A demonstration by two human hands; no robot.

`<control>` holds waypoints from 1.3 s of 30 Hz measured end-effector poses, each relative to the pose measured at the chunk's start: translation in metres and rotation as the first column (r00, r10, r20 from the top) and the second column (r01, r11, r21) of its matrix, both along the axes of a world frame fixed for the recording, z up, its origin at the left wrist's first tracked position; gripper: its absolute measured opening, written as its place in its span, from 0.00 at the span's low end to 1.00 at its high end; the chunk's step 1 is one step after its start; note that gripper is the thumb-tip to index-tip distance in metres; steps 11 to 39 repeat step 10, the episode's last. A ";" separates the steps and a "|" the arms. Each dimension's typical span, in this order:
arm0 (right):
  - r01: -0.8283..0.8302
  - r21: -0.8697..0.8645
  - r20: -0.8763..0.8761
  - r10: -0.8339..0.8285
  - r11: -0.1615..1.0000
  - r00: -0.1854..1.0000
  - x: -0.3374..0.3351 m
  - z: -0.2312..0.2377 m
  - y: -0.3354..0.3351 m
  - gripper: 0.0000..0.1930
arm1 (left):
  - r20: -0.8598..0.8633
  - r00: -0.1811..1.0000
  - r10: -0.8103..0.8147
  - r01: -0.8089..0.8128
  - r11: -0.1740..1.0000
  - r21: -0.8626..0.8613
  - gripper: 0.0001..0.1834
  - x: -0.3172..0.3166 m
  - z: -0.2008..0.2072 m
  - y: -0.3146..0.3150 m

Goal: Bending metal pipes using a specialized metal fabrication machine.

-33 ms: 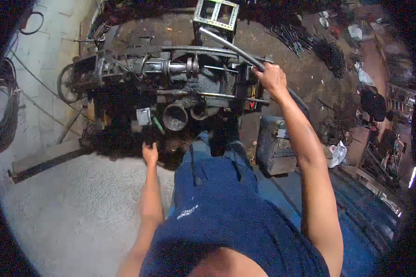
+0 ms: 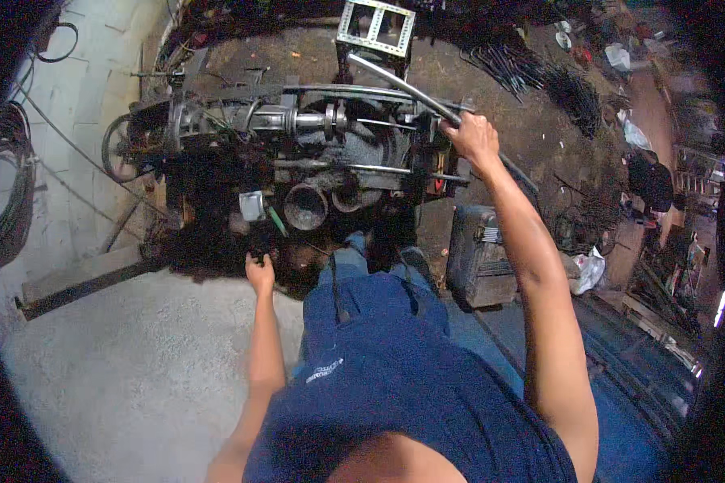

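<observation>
My right hand is wrapped round a long grey metal bar, which slants over the right end of a greasy machine. The bar's bright end points to the far left. My left hand is low at the machine's near side, its fingers curled at a dark area; what they hold, if anything, is lost in shadow. Just beyond it are a small pale square container and a green stick-like piece. A round metal funnel-like mouth faces me on the machine's front.
A perforated metal frame stand rises behind the machine. Right of my legs stands a grey worn case. Dark rods lie on the far floor. Hoses hang on the left wall, above a low beam.
The view has shifted slightly. Both hands keep nearly the same places, the right one still round the bar and the left one low by the machine.
</observation>
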State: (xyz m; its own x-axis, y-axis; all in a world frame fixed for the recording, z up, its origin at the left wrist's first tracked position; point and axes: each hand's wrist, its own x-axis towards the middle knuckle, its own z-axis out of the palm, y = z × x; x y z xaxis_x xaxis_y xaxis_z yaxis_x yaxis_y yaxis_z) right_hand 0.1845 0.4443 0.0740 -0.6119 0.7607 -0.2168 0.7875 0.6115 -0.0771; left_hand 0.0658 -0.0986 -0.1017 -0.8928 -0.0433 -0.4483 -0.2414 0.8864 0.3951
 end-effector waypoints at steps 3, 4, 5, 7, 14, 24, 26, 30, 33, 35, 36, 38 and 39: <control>0.036 -0.016 0.008 -0.036 0.999 0.999 0.004 0.013 -0.002 0.27 | -0.239 0.970 -0.041 0.047 0.999 0.021 0.32 0.003 0.023 -0.008; 0.048 -0.009 -0.003 -0.048 0.999 0.999 0.013 0.012 0.002 0.27 | -0.316 0.942 -0.114 0.119 0.993 -0.003 0.31 0.000 0.037 0.005; -0.001 0.032 -0.133 0.005 0.999 0.991 0.023 0.008 0.004 0.27 | -0.386 0.903 -0.186 0.188 0.982 -0.034 0.30 -0.001 0.053 0.018; -0.066 0.274 -0.342 0.162 0.959 0.926 0.042 0.003 0.000 0.27 | -0.414 0.871 -0.266 0.305 0.952 0.030 0.30 -0.015 0.081 0.058; 0.079 0.317 -0.572 0.124 0.945 0.811 0.071 0.004 -0.032 0.29 | -0.593 0.671 -0.444 0.584 0.810 0.055 0.28 -0.043 0.097 0.119; 0.079 0.317 -0.572 0.124 0.945 0.811 0.071 0.004 -0.032 0.29 | -0.593 0.671 -0.444 0.584 0.810 0.055 0.28 -0.043 0.097 0.119; 0.079 0.317 -0.572 0.124 0.945 0.811 0.071 0.004 -0.032 0.29 | -0.593 0.671 -0.444 0.584 0.810 0.055 0.28 -0.043 0.097 0.119; 0.079 0.317 -0.572 0.124 0.945 0.811 0.071 0.004 -0.032 0.29 | -0.593 0.671 -0.444 0.584 0.810 0.055 0.28 -0.043 0.097 0.119; 0.079 0.317 -0.572 0.124 0.945 0.811 0.071 0.004 -0.032 0.29 | -0.593 0.671 -0.444 0.584 0.810 0.055 0.28 -0.043 0.097 0.119; 0.079 0.317 -0.572 0.124 0.945 0.811 0.071 0.004 -0.032 0.29 | -0.593 0.671 -0.444 0.584 0.810 0.055 0.28 -0.043 0.097 0.119; 0.079 0.317 -0.572 0.124 0.945 0.811 0.071 0.004 -0.032 0.29 | -0.593 0.671 -0.444 0.584 0.810 0.055 0.28 -0.043 0.097 0.119; 0.079 0.317 -0.572 0.124 0.945 0.811 0.071 0.004 -0.032 0.29 | -0.593 0.671 -0.444 0.584 0.810 0.055 0.28 -0.043 0.097 0.119; 0.079 0.317 -0.572 0.124 0.945 0.811 0.071 0.004 -0.032 0.29 | -0.593 0.671 -0.444 0.584 0.810 0.055 0.28 -0.043 0.097 0.119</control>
